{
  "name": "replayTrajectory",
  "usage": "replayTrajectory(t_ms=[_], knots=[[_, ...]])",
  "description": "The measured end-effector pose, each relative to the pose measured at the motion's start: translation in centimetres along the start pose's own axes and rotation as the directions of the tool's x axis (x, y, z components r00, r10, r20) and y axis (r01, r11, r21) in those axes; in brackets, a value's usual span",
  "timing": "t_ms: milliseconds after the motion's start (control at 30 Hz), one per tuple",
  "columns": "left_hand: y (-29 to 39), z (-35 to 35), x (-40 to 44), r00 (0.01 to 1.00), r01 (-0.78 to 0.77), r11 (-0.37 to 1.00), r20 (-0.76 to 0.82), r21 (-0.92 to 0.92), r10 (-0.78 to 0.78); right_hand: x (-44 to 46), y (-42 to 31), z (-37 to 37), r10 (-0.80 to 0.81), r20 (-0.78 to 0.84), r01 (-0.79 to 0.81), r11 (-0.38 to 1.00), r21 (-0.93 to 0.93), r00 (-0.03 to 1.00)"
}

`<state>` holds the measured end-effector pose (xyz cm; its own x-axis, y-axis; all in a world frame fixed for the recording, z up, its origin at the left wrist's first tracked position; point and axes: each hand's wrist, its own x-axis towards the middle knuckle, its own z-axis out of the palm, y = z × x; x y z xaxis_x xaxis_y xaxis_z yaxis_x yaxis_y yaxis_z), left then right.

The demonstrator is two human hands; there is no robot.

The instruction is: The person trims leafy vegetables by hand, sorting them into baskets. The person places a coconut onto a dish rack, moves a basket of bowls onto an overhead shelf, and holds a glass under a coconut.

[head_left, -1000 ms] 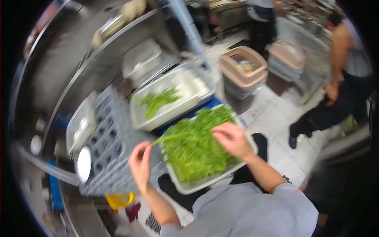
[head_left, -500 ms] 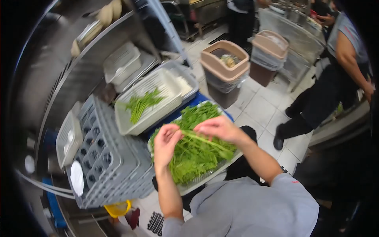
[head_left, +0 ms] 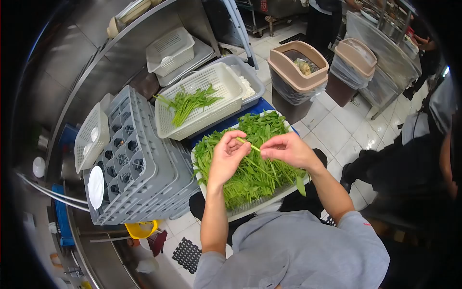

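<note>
Between my two hands runs a thin leafy-green stem (head_left: 249, 144). My left hand (head_left: 228, 156) pinches one end between thumb and fingers, and my right hand (head_left: 287, 151) is pinched on it a little to the right. Below them a heap of leafy greens (head_left: 250, 185) with long stems fills a white basket (head_left: 236, 215) in front of my body. Beyond my left hand, a smaller bunch of greens (head_left: 190, 103) lies in a white perforated basket (head_left: 168, 131), which rests over a grey tub (head_left: 257, 91).
Stacked grey glass racks (head_left: 139, 168) stand at the left, with a white basket (head_left: 91, 137) on them. Two bins with tan lids (head_left: 299, 82) and bag liners stand beyond on the tiled floor (head_left: 332, 137). A co-worker in dark trousers (head_left: 385, 166) is at the right.
The view has shifted, so most things appear farther right. My hands remain pinched on a stem, now with a shorter length between them. The co-worker at the right is less visible.
</note>
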<state>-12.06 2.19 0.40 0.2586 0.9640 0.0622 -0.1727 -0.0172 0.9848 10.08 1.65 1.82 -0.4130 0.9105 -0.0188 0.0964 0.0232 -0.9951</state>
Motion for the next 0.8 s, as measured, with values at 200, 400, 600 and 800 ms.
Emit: replayTrajectory(t_ms=[200, 400, 600, 800], knots=[[-1.9, -0.5, -1.5, 0.999, 0.053, 0.998, -0.008, -0.034, -0.053, 0.9, 2.5, 0.9, 0.127, 0.186, -0.180, 0.935, 0.306, 0.974], [-2.2, -0.6, -2.1, 0.995, 0.082, 0.994, 0.044, 0.066, -0.085, 0.7, 3.2, 1.6, 0.175, 0.234, -0.263, 0.865, 0.428, 0.956], [-1.8, -1.6, -1.3, 0.925, -0.012, 0.761, -0.283, 0.648, 0.256, 0.1, 3.5, 1.1, 0.177, 0.297, -0.281, 0.891, 0.357, 0.938], [-3.1, -1.7, -2.0, 0.977, 0.031, 0.996, -0.213, 0.089, -0.011, 0.2, 4.0, 1.4, 0.321, 0.043, -0.297, 0.809, 0.508, 0.946]])
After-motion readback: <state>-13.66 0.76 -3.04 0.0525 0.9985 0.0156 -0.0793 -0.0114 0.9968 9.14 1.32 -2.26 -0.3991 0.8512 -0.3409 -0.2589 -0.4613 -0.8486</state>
